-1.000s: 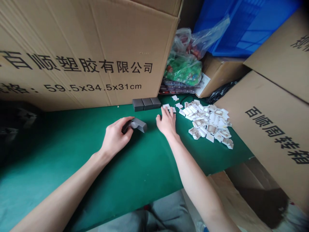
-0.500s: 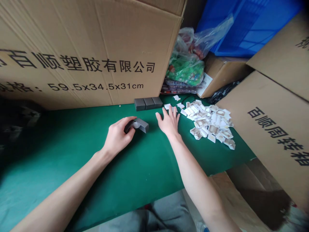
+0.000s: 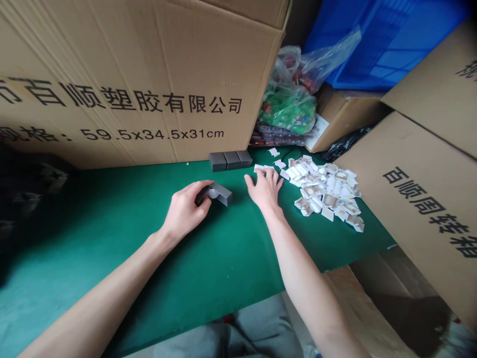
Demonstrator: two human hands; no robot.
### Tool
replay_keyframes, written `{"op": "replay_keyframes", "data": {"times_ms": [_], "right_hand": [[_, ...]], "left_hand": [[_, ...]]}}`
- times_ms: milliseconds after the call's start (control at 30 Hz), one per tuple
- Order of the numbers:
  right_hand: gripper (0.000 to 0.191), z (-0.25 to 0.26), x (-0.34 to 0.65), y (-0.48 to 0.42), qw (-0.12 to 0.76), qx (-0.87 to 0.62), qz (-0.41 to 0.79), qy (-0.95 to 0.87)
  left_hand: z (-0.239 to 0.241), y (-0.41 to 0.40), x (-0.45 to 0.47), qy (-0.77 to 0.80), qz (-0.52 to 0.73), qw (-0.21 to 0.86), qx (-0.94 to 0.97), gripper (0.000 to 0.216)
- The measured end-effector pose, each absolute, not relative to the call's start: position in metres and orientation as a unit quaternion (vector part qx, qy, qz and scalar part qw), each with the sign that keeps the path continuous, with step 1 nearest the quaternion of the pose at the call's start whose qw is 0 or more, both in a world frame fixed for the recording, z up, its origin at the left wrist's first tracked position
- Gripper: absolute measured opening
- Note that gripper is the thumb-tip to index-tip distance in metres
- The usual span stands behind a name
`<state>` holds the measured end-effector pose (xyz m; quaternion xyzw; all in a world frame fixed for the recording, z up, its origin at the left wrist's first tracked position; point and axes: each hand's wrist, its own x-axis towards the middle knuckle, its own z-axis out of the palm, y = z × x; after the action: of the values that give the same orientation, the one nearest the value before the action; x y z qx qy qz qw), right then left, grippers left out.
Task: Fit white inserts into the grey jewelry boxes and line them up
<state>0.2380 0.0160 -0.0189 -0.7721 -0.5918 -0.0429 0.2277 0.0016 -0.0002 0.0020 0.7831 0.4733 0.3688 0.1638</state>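
My left hand is closed around a small dark grey box, which looks opened out, with a pale rounded part inside. Its far half is covered by my fingers. My right hand lies with fingers spread, its tips on white folded pieces at the left edge of a heap. That heap of small white pieces spreads over the green table to the right of the hand. Three dark grey boxes stand in a row against the big carton, beyond both hands.
A large cardboard carton walls off the back of the green table. Another carton borders the right side. Plastic bags with green items and a blue crate are at the back right. Dark objects sit at far left.
My right hand has shifted slightly right, and its fingers have bent down onto the white pieces. My left hand keeps its hold on the grey box. The view has moved a little.
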Motion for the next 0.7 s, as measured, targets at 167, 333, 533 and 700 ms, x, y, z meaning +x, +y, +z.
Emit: {"op": "replay_keyframes", "data": {"times_ms": [167, 333, 533, 700], "right_hand": [[0.037, -0.026, 0.242, 0.020, 0.284, -0.730, -0.092, -0.615], [0.037, -0.024, 0.240, 0.018, 0.269, -0.717, -0.061, -0.641], [0.038, -0.016, 0.231, 0.012, 0.286, -0.688, -0.026, -0.666], [0.025, -0.019, 0.216, 0.010, 0.304, -0.640, 0.023, -0.706]], "left_hand": [[0.001, 0.000, 0.001, 0.473, 0.369, 0.163, 0.783, 0.040], [0.000, 0.001, 0.001, 0.467, 0.377, 0.158, 0.784, 0.040], [0.004, 0.000, 0.001, 0.494, 0.373, 0.169, 0.767, 0.039], [0.007, 0.003, -0.001, 0.541, 0.378, 0.209, 0.722, 0.038]]}}
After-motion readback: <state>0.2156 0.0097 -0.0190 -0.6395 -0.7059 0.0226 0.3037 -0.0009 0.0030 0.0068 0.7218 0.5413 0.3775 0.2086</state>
